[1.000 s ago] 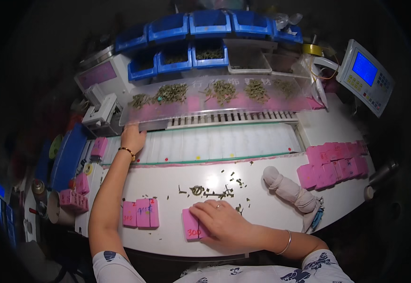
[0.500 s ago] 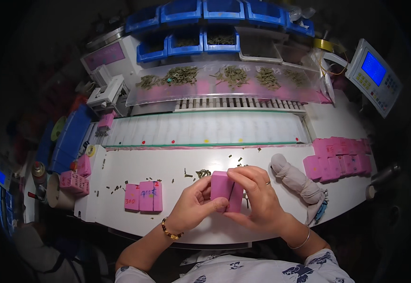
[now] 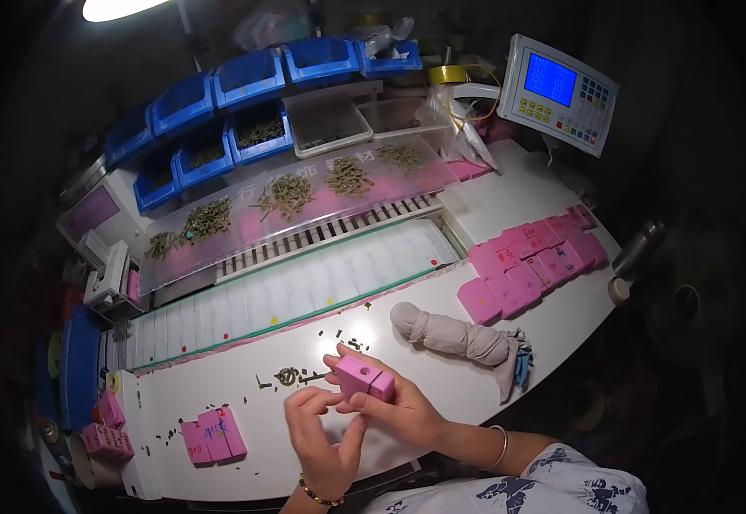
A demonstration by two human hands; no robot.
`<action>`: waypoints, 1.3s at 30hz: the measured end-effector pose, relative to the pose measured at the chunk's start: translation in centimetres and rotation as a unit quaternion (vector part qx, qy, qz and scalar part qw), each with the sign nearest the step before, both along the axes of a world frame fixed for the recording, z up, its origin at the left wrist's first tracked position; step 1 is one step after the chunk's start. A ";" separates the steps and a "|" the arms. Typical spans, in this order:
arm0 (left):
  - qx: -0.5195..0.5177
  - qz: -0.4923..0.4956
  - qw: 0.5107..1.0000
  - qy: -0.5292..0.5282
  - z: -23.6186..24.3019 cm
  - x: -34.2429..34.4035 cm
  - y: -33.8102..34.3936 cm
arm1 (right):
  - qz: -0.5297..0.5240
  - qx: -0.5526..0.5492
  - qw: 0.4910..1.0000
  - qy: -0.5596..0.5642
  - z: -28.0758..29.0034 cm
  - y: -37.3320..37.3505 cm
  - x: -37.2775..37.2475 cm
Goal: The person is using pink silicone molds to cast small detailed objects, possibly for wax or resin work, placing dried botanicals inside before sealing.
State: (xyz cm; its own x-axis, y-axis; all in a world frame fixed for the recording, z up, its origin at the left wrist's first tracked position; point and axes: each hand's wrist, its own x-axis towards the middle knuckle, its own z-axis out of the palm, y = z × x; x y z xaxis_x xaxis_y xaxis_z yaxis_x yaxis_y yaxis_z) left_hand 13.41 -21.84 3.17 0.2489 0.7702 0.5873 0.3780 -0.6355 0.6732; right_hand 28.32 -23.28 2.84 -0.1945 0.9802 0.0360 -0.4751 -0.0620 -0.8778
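My right hand (image 3: 411, 416) grips a pink rubber-like block (image 3: 360, 377) with a dark band round it and a round hole in the end turned up. The thumb lies on the near face; the fingers pass behind it. Just left of the block is my left hand (image 3: 320, 435), its fingers bent and the thumb apart from them, with nothing seen between. Small dark green pieces (image 3: 287, 377) are scattered on the table behind my hands. Two more pink blocks (image 3: 213, 435) with handwriting lie side by side to the left, the right one with a dark band.
At right are a wrapped grey cloth bundle (image 3: 459, 336) and rows of pink blocks (image 3: 534, 264). Behind the table runs a long white tray (image 3: 304, 287), under a clear shelf with heaps of green pieces (image 3: 287, 199). Blue bins (image 3: 249, 75) and a control panel (image 3: 557, 92) stand farther back.
My left hand has let go of the block, which now sits tilted in my right hand with its holed end showing. The view has turned to the right.
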 end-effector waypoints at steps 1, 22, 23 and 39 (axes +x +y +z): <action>0.000 0.001 1.000 0.001 -0.3 0.4 -0.3 | -0.008 0.022 0.999 -0.024 -0.2 -0.1 -0.4; -0.536 -0.421 0.626 -0.378 1.4 -2.3 0.7 | 0.224 -0.044 0.974 -0.005 -0.3 -1.1 3.3; -0.544 -0.406 0.583 -0.446 1.1 -2.1 0.6 | 0.204 -0.025 0.978 -0.026 -1.3 -1.0 3.5; -0.525 -0.296 0.751 -0.271 -0.5 -3.2 -0.5 | -0.012 0.275 0.900 -0.338 0.6 -0.2 0.3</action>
